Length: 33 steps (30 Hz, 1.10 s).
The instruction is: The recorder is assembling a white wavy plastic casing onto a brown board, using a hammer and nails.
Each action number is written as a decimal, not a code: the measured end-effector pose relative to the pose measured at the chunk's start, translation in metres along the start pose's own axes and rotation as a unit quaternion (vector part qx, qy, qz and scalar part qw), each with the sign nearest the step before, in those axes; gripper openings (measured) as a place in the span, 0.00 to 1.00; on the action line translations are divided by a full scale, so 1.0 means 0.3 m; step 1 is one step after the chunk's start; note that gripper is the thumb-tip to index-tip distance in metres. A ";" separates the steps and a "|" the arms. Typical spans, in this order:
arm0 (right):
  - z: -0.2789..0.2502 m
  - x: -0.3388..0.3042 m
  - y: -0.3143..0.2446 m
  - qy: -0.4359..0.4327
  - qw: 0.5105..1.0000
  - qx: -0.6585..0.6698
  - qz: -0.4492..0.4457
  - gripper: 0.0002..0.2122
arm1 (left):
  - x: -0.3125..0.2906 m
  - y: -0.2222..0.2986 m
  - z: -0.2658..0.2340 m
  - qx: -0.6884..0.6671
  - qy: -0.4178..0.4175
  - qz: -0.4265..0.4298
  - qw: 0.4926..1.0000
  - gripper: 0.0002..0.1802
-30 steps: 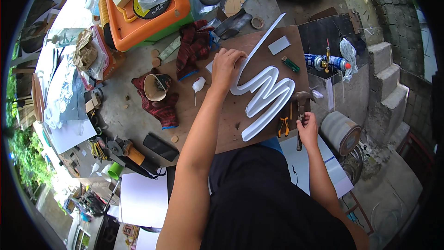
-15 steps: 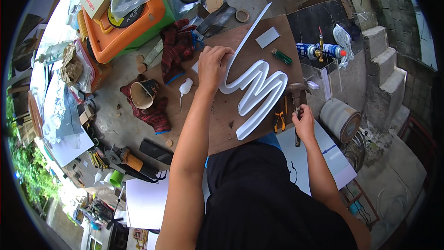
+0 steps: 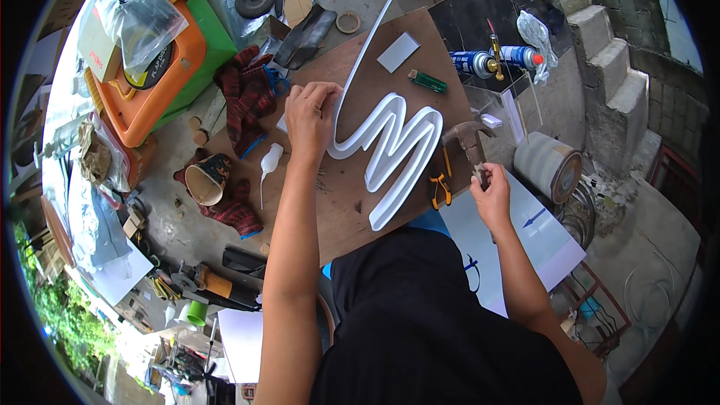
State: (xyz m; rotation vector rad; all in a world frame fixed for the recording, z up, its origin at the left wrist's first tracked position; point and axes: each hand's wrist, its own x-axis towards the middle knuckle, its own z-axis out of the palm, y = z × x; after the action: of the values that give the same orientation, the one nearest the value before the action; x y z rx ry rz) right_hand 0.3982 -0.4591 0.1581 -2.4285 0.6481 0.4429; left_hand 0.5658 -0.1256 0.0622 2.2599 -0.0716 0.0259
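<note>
A long white strip (image 3: 381,124), bent into zigzag folds and standing on edge, lies on a brown board (image 3: 360,199). Beside its straight upper arm is my left hand (image 3: 309,116), fingers pinched together; whatever sits between the fingertips is hidden. My right hand (image 3: 491,193) grips a hammer (image 3: 466,139) by the handle, its metal head raised near the board's right edge. Orange-handled pliers (image 3: 440,192) lie below the hammer head. Several small nails (image 3: 322,180) are scattered right of my left forearm.
A green lighter (image 3: 427,81) and a white rectangular piece (image 3: 398,52) lie on the board's far part. Blue gas canisters (image 3: 474,64) with a torch stand to the right. Dark red gloves (image 3: 244,101), a cup (image 3: 208,180) and an orange-green toolbox (image 3: 187,67) are at left.
The whole view has shifted, so the board and tools appear further left. The hammer is tilted differently in my right hand. My left hand stays beside the white strip.
</note>
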 end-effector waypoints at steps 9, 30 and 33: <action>-0.114 -0.016 -0.236 0.010 0.981 0.196 0.013 0.16 | -0.002 -0.018 0.012 0.049 0.021 0.045 0.998 0.03; 0.182 0.166 -0.569 -0.066 0.941 0.011 -0.332 0.20 | -0.015 -0.030 0.020 0.043 0.035 0.069 0.996 0.08; 0.191 0.181 -0.565 -0.053 0.934 -0.007 -0.353 0.21 | -0.012 -0.035 0.022 0.036 0.042 0.065 0.996 0.07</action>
State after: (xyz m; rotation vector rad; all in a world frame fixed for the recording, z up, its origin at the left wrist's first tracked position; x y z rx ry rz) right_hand 0.5252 -0.3222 0.1654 -2.4242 -0.2890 0.2681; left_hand 0.5628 -0.1237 0.0498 2.3196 -0.1757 0.1968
